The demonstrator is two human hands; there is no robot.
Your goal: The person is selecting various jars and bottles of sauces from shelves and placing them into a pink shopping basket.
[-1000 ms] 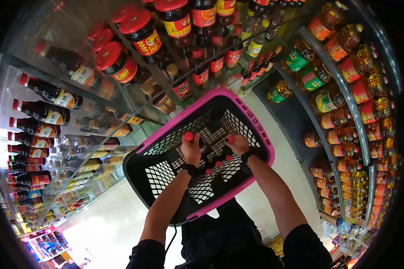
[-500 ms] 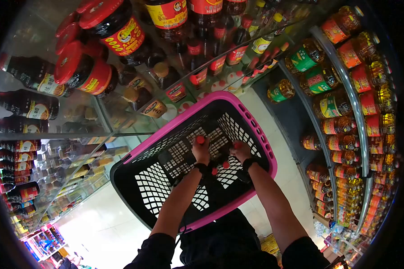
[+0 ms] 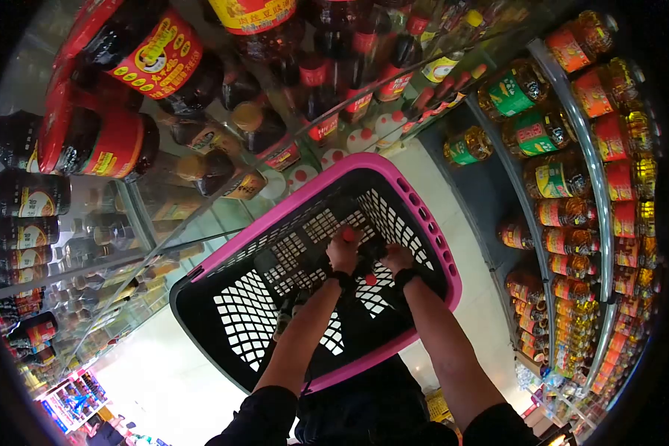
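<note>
A black shopping basket with a pink rim (image 3: 422,223) sits below me on the floor, between two shelf rows. Both my hands reach down inside it. My left hand (image 3: 343,253) is closed around a dark bottle with a red cap (image 3: 347,235). My right hand (image 3: 396,259) grips another dark bottle, whose cap is hidden by the fingers. More red-capped bottles (image 3: 369,279) stand in the basket between my wrists. Each wrist wears a dark band.
Glass shelves on the left hold dark sauce bottles (image 3: 24,195) and red-lidded jars (image 3: 100,141). Curved shelves on the right carry yellow oil bottles (image 3: 556,178). A pale tiled floor (image 3: 163,372) runs between them.
My head has moved closer to the left shelf, so the jars look larger. The basket and my hands have shifted slightly right and down; both hands sit lower in the basket.
</note>
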